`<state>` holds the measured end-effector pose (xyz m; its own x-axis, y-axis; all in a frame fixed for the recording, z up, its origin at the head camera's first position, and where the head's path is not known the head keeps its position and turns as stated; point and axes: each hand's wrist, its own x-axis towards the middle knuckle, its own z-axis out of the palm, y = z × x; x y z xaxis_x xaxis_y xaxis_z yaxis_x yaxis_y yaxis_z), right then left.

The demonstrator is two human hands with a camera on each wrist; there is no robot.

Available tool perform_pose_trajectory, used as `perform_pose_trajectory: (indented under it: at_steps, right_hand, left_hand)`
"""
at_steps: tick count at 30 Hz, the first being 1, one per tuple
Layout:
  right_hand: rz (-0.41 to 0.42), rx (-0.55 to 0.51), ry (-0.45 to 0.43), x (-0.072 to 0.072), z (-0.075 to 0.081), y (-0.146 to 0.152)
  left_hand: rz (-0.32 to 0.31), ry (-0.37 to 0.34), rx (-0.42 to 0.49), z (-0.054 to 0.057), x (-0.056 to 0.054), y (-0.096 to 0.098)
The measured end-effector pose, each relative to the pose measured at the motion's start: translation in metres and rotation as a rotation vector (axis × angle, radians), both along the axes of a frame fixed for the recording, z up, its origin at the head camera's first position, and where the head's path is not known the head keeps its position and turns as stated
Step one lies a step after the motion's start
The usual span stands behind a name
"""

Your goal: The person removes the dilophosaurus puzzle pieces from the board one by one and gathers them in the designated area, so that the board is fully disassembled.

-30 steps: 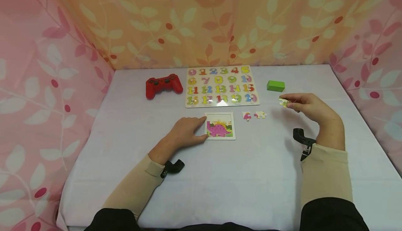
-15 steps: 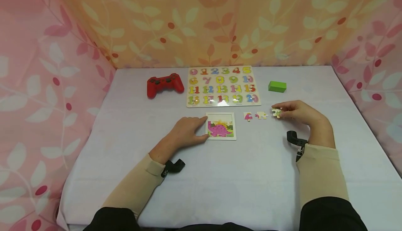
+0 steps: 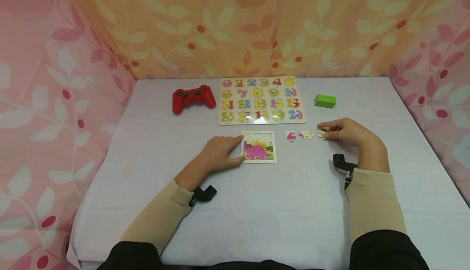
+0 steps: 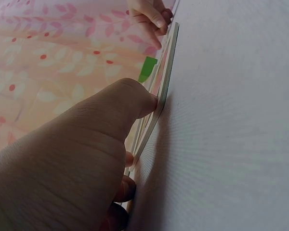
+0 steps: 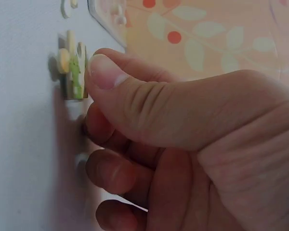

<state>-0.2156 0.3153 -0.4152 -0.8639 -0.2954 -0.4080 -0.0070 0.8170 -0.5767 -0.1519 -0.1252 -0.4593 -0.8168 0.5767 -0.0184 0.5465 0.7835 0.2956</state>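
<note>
My right hand [image 3: 352, 134] pinches a small jigsaw piece [image 3: 322, 133] between thumb and fingers, low over the white table. In the right wrist view, the same jigsaw piece [image 5: 76, 72] shows green and cream parts by the thumbnail. Just left of it lie a cream piece [image 3: 306, 134] and a pink-and-white piece [image 3: 290, 136]. My left hand [image 3: 216, 156] holds the left side of a white-framed puzzle tray [image 3: 258, 162], index finger near the upper corner, thumb at the lower. A pink dinosaur picture fills its lower part; its upper strip is bare white.
Behind the tray lies a number puzzle board [image 3: 262, 100]. A red game controller [image 3: 193, 98] is to its left, and a green block [image 3: 324, 101] to its right. Floral curtains [image 3: 257, 25] close in the back and both sides.
My right hand has moved left and towards me, bringing the jigsaw piece down beside the two loose pieces. The left hand stays at the tray.
</note>
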Motion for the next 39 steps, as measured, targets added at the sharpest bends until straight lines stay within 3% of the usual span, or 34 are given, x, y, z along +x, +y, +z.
perform_pose_trajectory:
  at_steps: [7, 17, 22, 28, 33, 39]
  right_hand:
    - [0.015, 0.025, 0.110, 0.008, 0.025, -0.003]
    - [-0.038, -0.006, 0.269, 0.026, 0.064, -0.020]
    - [-0.070, -0.089, 0.360, 0.040, 0.078, -0.029]
    - [-0.064, -0.282, 0.519, 0.052, 0.087, -0.048]
    - [0.009, -0.360, 0.673, 0.061, 0.094, -0.066]
    - [0.163, -0.446, 0.815, 0.068, 0.099, -0.087]
  left_hand:
    - [0.012, -0.018, -0.006, -0.001, 0.000, 0.000]
    - [0.006, -0.007, 0.002, -0.001, 0.000, 0.000]
    - [0.007, -0.006, 0.000, -0.002, 0.000, 0.000]
    - [0.010, -0.010, -0.003, -0.002, -0.001, 0.001]
    - [0.011, -0.015, -0.005, -0.002, -0.001, 0.001]
    - [0.011, -0.009, 0.006, -0.002, 0.000, 0.000]
